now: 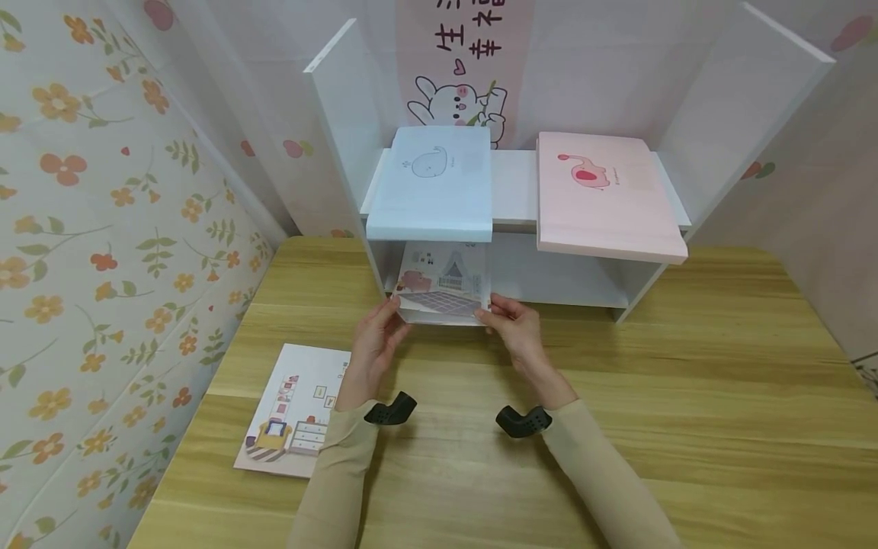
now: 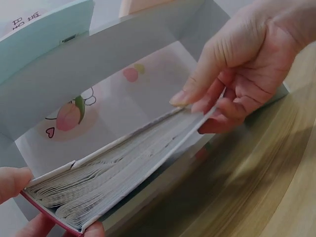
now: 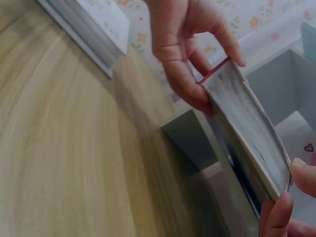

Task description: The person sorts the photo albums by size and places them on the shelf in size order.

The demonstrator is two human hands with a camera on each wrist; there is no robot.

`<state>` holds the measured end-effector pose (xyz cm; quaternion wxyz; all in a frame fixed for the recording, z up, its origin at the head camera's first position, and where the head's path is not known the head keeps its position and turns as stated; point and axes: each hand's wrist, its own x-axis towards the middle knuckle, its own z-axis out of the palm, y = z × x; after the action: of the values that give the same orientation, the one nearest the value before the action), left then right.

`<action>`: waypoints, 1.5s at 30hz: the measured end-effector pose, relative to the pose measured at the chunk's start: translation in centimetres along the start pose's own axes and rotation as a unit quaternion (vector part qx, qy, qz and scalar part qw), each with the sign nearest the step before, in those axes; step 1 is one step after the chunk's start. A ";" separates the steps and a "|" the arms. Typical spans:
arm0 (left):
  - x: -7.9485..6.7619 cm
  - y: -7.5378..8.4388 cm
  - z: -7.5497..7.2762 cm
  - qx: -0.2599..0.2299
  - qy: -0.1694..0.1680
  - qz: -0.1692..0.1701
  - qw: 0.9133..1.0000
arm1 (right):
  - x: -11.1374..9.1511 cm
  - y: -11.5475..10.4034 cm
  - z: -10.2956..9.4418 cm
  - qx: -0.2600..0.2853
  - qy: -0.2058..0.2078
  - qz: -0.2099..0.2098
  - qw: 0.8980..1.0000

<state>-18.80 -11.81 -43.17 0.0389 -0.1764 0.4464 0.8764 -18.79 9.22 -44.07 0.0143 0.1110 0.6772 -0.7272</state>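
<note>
A photo album [image 1: 444, 284] with a drawn tent and grid rug on its cover is gripped by both hands. It lies flat, partly inside the lower opening of the white shelf [image 1: 562, 274], under the pale blue album. My left hand [image 1: 373, 343] pinches its left side, at the red spine [image 2: 49, 217], thumb on top. On the opposite side, my right hand [image 1: 517, 328] holds the front corner between thumb and fingers. The wavy page edges [image 2: 118, 173] face outward in the left wrist view, between the two covers.
On the shelf's upper board, a pale blue album [image 1: 439, 183] and a pink album [image 1: 607, 194] overhang the front edge. Tall side panels [image 1: 346, 114] flank them. Another album with a drawn room [image 1: 291, 412] lies on the wooden table [image 1: 720, 396], partly behind the left forearm.
</note>
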 end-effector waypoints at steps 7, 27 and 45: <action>0.4 -0.2 -0.1 -0.018 0.001 0.010 1.000 | -0.2 0.7 0.4 -0.030 0.008 -0.025 0.999; 1.8 -0.8 0.1 0.040 0.019 0.039 0.998 | 1.0 1.7 1.0 -0.051 0.087 -0.042 0.994; 2.8 -0.6 1.4 0.007 0.072 0.043 0.996 | 2.1 1.8 1.3 -0.007 0.104 -0.034 0.994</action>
<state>-21.69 -10.55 -43.86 -0.0305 -0.2196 0.4614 0.8590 -20.74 8.09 -46.15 -0.0801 0.1631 0.6833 -0.7072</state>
